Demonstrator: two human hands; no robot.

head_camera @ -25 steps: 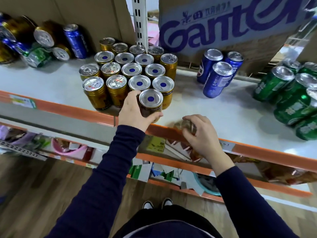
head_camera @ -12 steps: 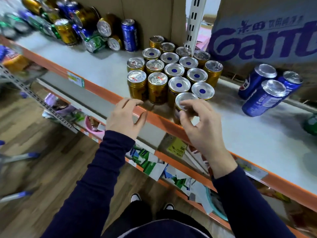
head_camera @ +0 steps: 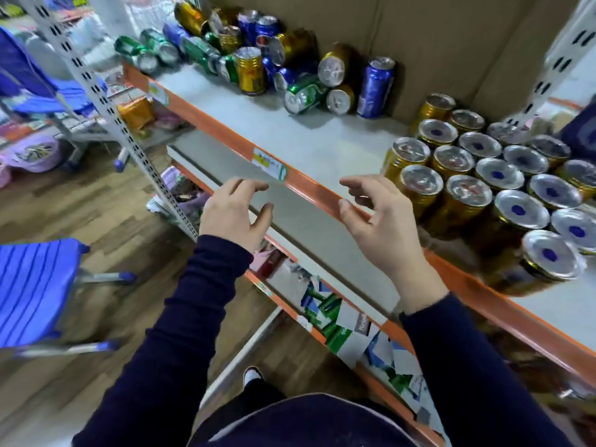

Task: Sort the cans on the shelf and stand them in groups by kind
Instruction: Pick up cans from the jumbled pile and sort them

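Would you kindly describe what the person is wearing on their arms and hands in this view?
Both arms are covered by long, plain dark navy sleeves. The left sleeve and the right sleeve each end at the wrist. No logo or marking shows on the fabric. The left hand and the right hand are bare, with no gloves and no rings visible.

gold cans (head_camera: 469,195) are showing silver tops, many with blue dots, the shelf (head_camera: 316,190) is sporting an orange edge, and the pile (head_camera: 251,72) is mixing green, blue and gold.
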